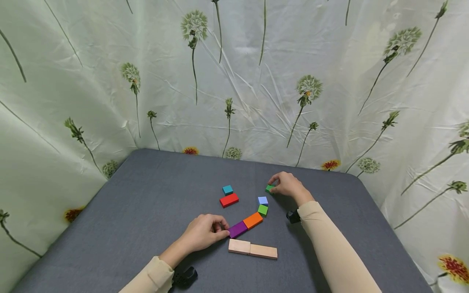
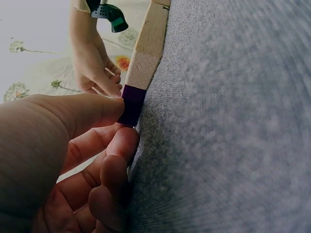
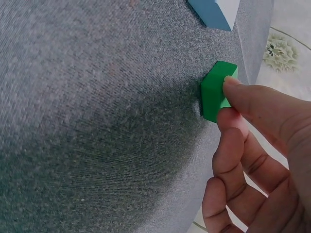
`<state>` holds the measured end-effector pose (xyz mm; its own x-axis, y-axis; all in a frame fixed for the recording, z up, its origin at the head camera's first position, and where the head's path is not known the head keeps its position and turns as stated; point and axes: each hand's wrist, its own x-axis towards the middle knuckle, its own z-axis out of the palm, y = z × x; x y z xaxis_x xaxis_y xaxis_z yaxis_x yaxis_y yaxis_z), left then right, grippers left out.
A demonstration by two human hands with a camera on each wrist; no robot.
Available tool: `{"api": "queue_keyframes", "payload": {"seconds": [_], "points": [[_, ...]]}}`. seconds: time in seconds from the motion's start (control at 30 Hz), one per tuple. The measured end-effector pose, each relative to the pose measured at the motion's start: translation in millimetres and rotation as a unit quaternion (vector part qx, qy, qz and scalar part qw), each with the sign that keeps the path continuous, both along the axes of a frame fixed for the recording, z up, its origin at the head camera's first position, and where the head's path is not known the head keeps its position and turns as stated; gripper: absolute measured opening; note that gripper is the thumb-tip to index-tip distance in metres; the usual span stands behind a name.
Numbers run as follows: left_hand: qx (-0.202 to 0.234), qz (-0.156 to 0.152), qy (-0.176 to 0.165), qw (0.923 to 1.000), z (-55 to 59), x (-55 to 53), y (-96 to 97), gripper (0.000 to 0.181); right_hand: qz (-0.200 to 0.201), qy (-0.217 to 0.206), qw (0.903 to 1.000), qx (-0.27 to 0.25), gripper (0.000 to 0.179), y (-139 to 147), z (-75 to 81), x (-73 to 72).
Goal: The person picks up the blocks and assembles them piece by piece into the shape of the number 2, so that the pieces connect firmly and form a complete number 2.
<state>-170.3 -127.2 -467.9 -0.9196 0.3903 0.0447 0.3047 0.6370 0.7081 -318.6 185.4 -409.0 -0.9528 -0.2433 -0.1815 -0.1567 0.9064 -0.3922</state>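
My left hand [image 1: 204, 232] pinches the near end of a purple block [image 1: 238, 229] between thumb and fingers. That block lies end to end with an orange block [image 1: 253, 220]. A light green block [image 1: 262, 210] and a pale blue block [image 1: 262, 200] continue the line away from me. Farther back, the right hand [image 1: 288, 185] holds a darker green block [image 1: 269, 188] low over the cloth. In the right wrist view, the thumb and a curled finger grip one side of this green block [image 3: 212, 95].
Two plain wooden blocks [image 1: 239, 246] lie end to end in front of the purple one. A red block [image 1: 229, 200] and a teal block [image 1: 227, 190] sit left of the coloured line. Behind the grey table [image 1: 157, 183] hangs a flowered curtain [image 1: 165, 61].
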Motion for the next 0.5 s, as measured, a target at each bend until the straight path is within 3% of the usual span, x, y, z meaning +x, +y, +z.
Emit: {"api": "queue_keyframes", "payload": {"seconds": [0.5], "points": [[0.001, 0.000, -0.009, 1.0000, 1.6, -0.3, 0.7, 0.006, -0.016, -0.003, 0.9998, -0.014, 0.025, 12, -2.8, -0.4]]}}
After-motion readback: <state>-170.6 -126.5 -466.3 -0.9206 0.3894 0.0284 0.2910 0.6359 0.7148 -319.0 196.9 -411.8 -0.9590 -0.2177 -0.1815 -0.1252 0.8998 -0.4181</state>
